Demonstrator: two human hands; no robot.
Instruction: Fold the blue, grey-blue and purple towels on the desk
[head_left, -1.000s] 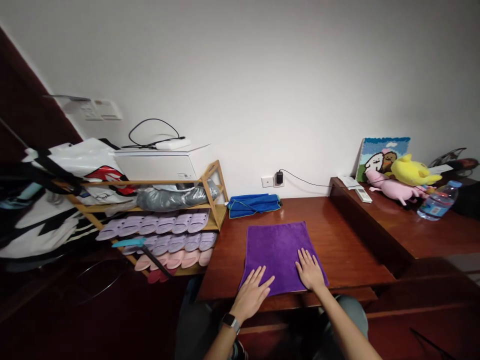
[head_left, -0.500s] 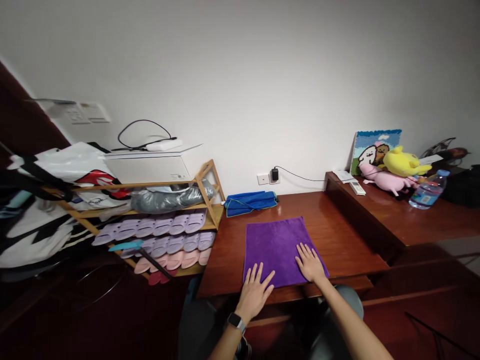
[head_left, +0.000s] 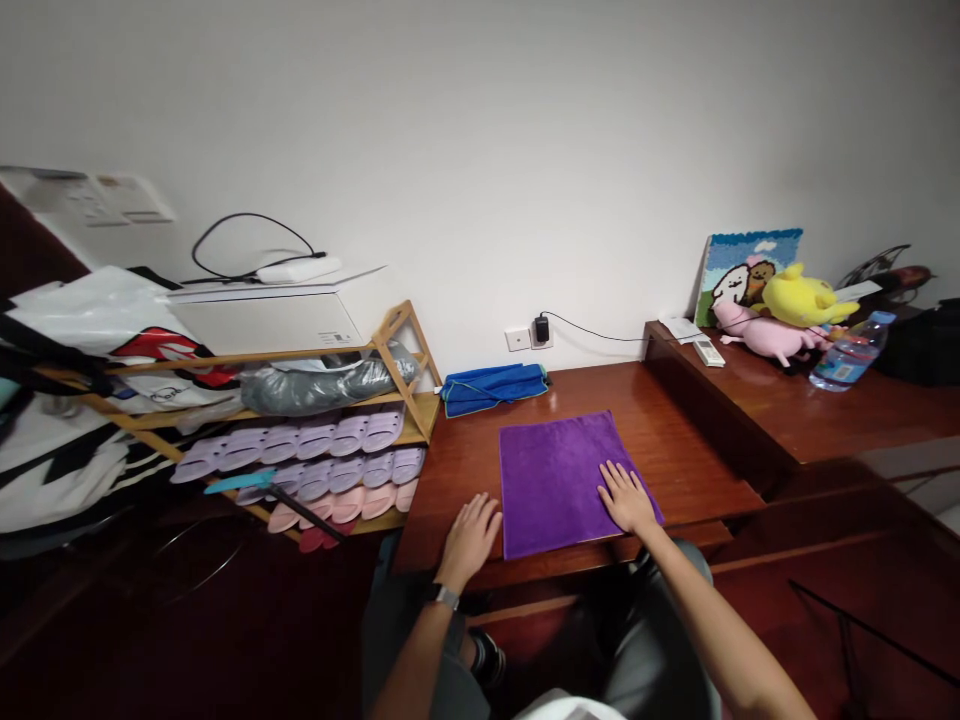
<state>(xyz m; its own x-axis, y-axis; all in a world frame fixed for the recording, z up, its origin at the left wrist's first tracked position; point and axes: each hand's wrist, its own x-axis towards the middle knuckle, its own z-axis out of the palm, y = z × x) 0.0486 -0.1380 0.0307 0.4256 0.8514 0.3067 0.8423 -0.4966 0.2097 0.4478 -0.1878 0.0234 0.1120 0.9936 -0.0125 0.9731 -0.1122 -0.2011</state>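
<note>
A purple cloth (head_left: 555, 480) lies spread flat on the brown wooden table (head_left: 660, 430). My right hand (head_left: 627, 498) rests palm down on the cloth's right part, its fingers apart. Just left of the cloth, my left hand (head_left: 470, 540) lies on the table by its front edge, holding nothing; its fingers are stretched out and a watch band circles the wrist. A folded blue cloth (head_left: 495, 387) sits at the back of the table, near the wall.
At the left stands a wooden rack (head_left: 420, 410) with purple slippers (head_left: 315, 440) and a white box (head_left: 277, 320). On a raised surface to the right are plush toys (head_left: 802, 297), a remote (head_left: 709, 353) and a water bottle (head_left: 853, 352). A black plug (head_left: 541, 328) is in the wall.
My left hand has moved left, off the purple cloth and onto the table. My right hand stays on the cloth. The camera view has shifted slightly.
</note>
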